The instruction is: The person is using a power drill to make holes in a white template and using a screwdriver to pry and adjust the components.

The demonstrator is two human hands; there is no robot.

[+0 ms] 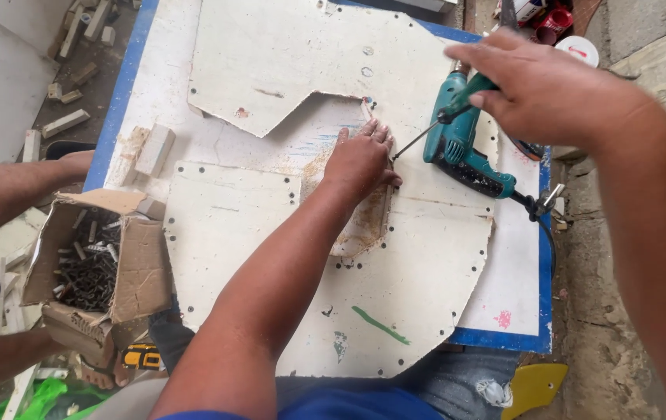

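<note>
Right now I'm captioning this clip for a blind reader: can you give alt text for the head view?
A person's left hand presses flat on a white cut panel while the right hand grips a teal power drill, its bit angled toward the left fingertips. A torn cardboard box of dark screws sits at the left table edge.
</note>
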